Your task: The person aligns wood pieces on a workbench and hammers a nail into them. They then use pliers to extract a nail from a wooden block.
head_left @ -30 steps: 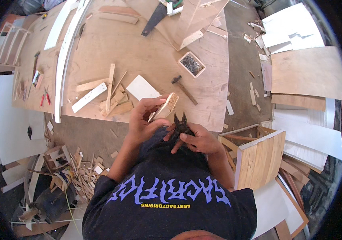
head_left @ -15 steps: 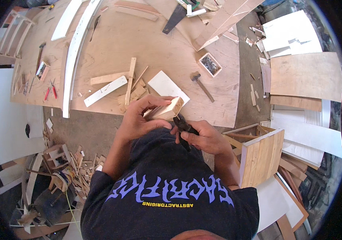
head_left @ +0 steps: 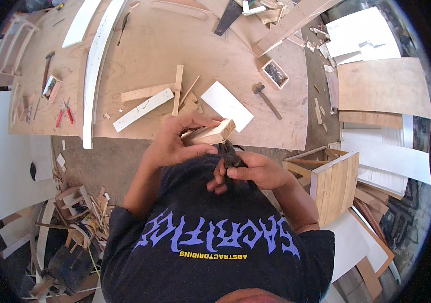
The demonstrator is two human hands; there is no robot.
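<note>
Left hand [head_left: 175, 144] clasping pale wooden block [head_left: 210, 134] at plywood table's [head_left: 165, 40] near edge; right hand [head_left: 253, 171] closed around dark pincers [head_left: 229, 154] touching block; hammer [head_left: 266, 98], white board [head_left: 225, 105] beyond

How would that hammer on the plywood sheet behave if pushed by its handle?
The hammer looks head-heavy, so it would probably pivot around the dark head rather than slide straight. Lying flat on the plywood sheet, it seems unlikely to roll. The slim handle looks stiff.
</note>
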